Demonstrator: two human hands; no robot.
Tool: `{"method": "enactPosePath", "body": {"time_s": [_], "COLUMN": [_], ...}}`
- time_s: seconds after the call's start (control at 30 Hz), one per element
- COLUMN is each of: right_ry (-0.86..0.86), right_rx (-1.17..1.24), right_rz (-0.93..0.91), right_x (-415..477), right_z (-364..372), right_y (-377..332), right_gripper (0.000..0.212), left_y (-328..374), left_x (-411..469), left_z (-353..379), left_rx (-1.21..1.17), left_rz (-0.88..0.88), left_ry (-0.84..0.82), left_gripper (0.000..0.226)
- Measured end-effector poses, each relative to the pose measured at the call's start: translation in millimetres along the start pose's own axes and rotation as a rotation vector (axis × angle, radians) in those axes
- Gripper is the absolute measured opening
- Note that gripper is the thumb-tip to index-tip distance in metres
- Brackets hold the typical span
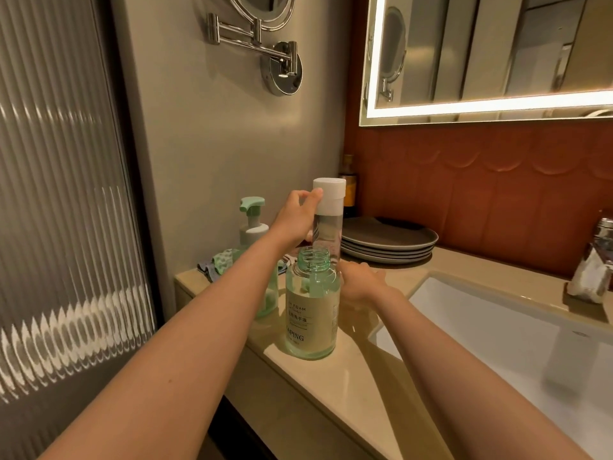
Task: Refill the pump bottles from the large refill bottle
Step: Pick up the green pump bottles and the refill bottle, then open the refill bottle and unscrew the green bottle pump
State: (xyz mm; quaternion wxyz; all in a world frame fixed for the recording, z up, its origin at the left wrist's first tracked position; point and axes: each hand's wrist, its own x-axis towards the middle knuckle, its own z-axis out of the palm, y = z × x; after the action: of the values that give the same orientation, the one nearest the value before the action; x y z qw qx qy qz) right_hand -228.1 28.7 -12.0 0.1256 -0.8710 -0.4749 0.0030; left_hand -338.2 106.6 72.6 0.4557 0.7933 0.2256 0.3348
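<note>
We see a tall, clear, cylindrical refill bottle (326, 234) standing upright towards the back of the beige stone counter (331, 376), just in front of a stack of grey round plates (391, 242). The left hand (297, 210) reaches to its top, fingers curled and pinching the side of the white cylindrical cap (330, 192), which sits on the bottle. The right hand (360, 282) lies low at the bottle's foot. Its fingers run behind the neck of a nearer bottle, so we cannot tell whether they grip or only touch.

That nearer one is a pale green see-through pump bottle (311, 313) with a beige label. It stands upright near the counter's front edge with its threaded mouth open and no pump on it. We make out pale liquid in its lower part.

A second green bottle with a mint pump head (253, 224) stands by the wall, partly hidden by the left forearm. Beside it lies a crumpled grey-and-green cloth (215, 262).

In the corner behind the cap stands a dark amber bottle (350, 184). To the right are a white rectangular sink (497, 343) and a chrome tap (593, 263). Above hang a lit rectangular mirror (497, 54) and a round chrome mirror on a folding arm (265, 34). A fluted glass panel (59, 194) fills the left.
</note>
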Motion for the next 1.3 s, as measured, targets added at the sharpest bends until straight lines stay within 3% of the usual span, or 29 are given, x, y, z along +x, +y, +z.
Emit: {"method": "enactPosePath", "body": {"time_s": [0.3,0.53,0.7,0.83,1.07,1.3], "right_ry": [-0.025,0.319,0.372,0.341,0.357,0.597], "right_rx": [-0.004,0.543,0.753,0.77,0.705,0.803], "right_rz": [0.022,0.138,0.146,0.167,0.266,0.192], "right_x": [10,50,81,102,113,92], "right_z": [-10,-50,-60,-50,-44,-92], "right_y": [5,8,-5,-11,-10,-6], "right_gripper": [0.059,0.071,0.082,0.087,0.074,0.071], "left_y": [3,10,2,-3,-1,12], "left_x": [10,33,54,69,77,73], "left_z": [0,1,4,9,2,-11], "left_rx": [0.042,0.105,0.143,0.141,0.176,0.14], "left_rz": [-0.019,-0.03,-0.041,-0.049,-0.04,-0.012], "left_ry": [-0.05,-0.076,-0.061,-0.047,-0.068,0.036], "left_gripper": [0.051,0.051,0.051,0.05,0.05,0.035]}}
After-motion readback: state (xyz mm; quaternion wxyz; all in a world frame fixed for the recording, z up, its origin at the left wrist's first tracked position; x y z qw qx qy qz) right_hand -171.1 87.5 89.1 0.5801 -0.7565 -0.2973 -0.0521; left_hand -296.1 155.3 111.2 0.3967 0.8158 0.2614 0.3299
